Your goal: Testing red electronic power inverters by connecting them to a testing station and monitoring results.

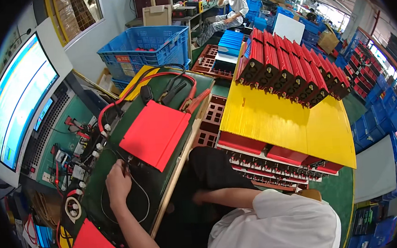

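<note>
Red case (157, 135) lies just beyond the fingers of the left hand (119, 182), thin cable (148, 202) beside them; whether they or the right hand (199, 197) grasp anything cannot be told.

The flat case (155, 131) is red, the benchtop (157, 186) dark green, the sheet (262, 115) yellow

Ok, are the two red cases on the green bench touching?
Apart: the head view shows green bench between the far case and near case.

L hand (118, 179) at red box's (157, 134) end, prob. on thin cable (148, 202), R hand (200, 197) nr knee (217, 168)
</note>
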Demonstrator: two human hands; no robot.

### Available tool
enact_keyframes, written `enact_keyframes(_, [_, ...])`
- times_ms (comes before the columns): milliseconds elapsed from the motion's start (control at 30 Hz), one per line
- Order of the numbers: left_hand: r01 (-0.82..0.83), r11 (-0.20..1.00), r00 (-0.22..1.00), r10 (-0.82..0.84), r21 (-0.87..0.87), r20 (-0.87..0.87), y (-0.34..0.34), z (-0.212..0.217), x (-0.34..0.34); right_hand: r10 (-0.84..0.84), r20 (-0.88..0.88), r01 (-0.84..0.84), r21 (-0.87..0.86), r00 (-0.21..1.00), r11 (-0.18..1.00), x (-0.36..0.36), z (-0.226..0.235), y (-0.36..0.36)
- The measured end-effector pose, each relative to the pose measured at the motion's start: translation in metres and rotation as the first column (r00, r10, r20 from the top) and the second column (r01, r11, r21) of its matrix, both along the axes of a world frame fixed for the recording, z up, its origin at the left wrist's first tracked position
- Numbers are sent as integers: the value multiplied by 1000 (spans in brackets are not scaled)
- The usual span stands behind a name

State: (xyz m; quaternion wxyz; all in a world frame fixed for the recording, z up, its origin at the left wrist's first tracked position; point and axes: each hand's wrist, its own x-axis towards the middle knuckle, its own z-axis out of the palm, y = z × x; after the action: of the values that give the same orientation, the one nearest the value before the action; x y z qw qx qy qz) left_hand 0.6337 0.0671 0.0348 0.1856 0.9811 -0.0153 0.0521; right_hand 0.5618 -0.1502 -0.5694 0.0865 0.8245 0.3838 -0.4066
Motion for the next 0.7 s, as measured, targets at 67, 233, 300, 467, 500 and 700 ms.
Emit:
enact_keyframes(67, [31, 999, 999, -31, -14, 7, -6, 2, 0, 45, 55, -46, 20, 997, 999, -1, -17, -9])
enact_keyframes(233, [180, 981, 984, -179, -67, 15, -38, 2, 20, 94, 177, -102, 34, 980, 994, 11, -18, -74])
enact_keyframes(300, [93, 995, 993, -96, -46, -62, -27, -7, 12, 161, 93, -170, 97, 983, 981, -18, 18, -44])
enact_keyframes(467, [82, 993, 992, -73, -80, 107, -11, -14, 14, 90, 178, -142, 306, 980, 941, -32, 84, -51])
enact_keyframes(500, [22, 977, 991, 7, -214, 135, 10, -26, 6, 126, 171, -177, 323, 977, 930, -38, 99, -32])
enact_keyframes(700, [112, 888, 993, -84, -446, 82, 3, -21, 6, 214, -4, -203, 295, 977, 934, -45, 141, -21])
